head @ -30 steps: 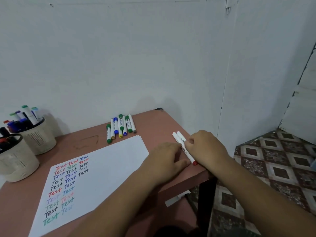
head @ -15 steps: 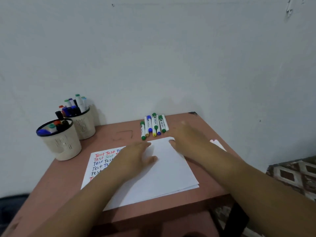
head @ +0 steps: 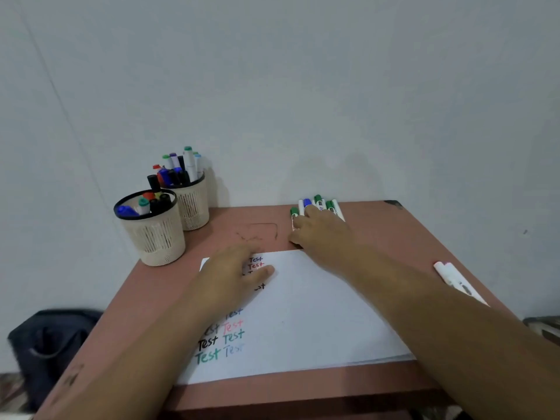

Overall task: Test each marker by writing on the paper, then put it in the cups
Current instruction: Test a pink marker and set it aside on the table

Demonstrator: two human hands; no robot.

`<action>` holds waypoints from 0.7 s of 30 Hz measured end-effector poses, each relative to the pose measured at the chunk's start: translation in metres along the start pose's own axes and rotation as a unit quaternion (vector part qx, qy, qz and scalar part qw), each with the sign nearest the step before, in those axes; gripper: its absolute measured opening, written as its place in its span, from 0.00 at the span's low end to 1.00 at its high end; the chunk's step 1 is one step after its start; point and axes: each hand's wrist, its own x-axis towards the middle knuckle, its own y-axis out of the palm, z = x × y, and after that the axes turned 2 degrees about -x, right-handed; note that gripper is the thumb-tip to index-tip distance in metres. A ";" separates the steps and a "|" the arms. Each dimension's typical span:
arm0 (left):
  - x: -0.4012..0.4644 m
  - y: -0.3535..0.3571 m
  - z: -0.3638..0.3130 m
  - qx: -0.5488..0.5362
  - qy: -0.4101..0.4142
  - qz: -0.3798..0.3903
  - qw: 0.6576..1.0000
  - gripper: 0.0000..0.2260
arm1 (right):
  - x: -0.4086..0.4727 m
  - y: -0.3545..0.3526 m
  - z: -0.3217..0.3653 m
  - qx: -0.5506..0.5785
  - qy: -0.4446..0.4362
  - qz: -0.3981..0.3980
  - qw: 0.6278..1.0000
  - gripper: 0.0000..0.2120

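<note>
1. Reddish-brown, your small table (head: pixel 394 237) stands against a plain white wall (head: pixel 272 86), with a dark bag (head: pixel 51 344) on the floor to its left.
2. Nearest you, the white paper (head: pixel 318 313) lies flat on the table, with rows of "Test" written in several colours down its left side.
3. Your left hand (head: pixel 233 274) rests flat on the paper's far left part, fingers relaxed and grasping nothing.
4. Two white markers (head: pixel 454 278) lie side by side near the table's right edge, apart from both hands.
5. Your right hand (head: pixel 321 230) lies just past the paper's far edge on the row of loose markers (head: pixel 316 204); you cannot tell from here whether its fingers grip one.
6. Farthest left, two cream mesh cups (head: pixel 157 234) stand touching, both holding markers upright.
</note>
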 end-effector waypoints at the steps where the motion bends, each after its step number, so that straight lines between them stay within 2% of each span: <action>1: 0.000 -0.001 0.002 -0.027 -0.012 -0.007 1.000 0.24 | 0.000 0.008 0.000 -0.003 -0.010 -0.033 0.999 0.16; 4: -0.002 -0.006 0.004 -0.093 -0.031 -0.016 0.995 0.24 | -0.012 0.016 0.000 0.031 0.018 -0.111 0.993 0.16; 6: -0.002 -0.012 0.003 -0.134 -0.024 -0.021 0.991 0.24 | -0.023 0.011 0.001 0.117 0.081 -0.181 0.973 0.09; 7: -0.001 -0.016 0.002 -0.156 -0.024 -0.023 0.987 0.25 | -0.029 0.003 0.002 0.190 0.118 -0.215 0.951 0.04; 9: -0.002 -0.023 -0.002 -0.155 -0.024 -0.018 0.988 0.27 | -0.044 -0.025 0.003 0.361 0.196 -0.210 0.887 0.08; 12: -0.007 -0.026 -0.018 -0.015 0.055 -0.034 0.998 0.28 | -0.063 -0.064 0.002 0.558 0.264 -0.166 0.769 0.06; 15: -0.010 -0.022 -0.036 0.017 0.169 -0.061 0.984 0.21 | -0.071 -0.087 0.004 0.663 0.282 -0.159 0.675 0.06; 17: -0.013 -0.021 -0.044 0.019 0.204 -0.096 0.974 0.08 | -0.073 -0.098 0.008 0.712 0.286 -0.174 0.617 0.06; 18: -0.016 -0.021 -0.047 0.000 0.198 -0.108 0.974 0.09 | -0.073 -0.104 0.010 0.731 0.286 -0.188 0.591 0.05; 21: -0.028 -0.021 -0.051 -0.046 0.203 -0.166 0.964 0.20 | -0.074 -0.121 0.020 0.800 0.284 -0.192 0.493 0.05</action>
